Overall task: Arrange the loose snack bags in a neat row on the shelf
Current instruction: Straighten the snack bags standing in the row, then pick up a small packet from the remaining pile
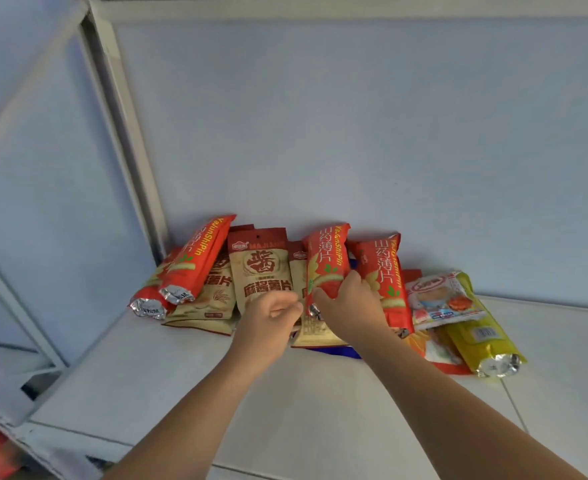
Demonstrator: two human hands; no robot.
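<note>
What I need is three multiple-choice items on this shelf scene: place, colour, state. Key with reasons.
1. Where does the yellow foil-ended snack bag lie? A left end of the row; B right end; C middle.
2. What colour is the long plastic snack bag in the grip of the right hand? A red; B blue; C green.
3. How is the beige pouch with the big red character placed? A flat, face down; B leaning upright against the back wall; C hanging.
Key: B, it lies rightmost; A, its wrapper is red; B, its front faces out, top near the wall.
</note>
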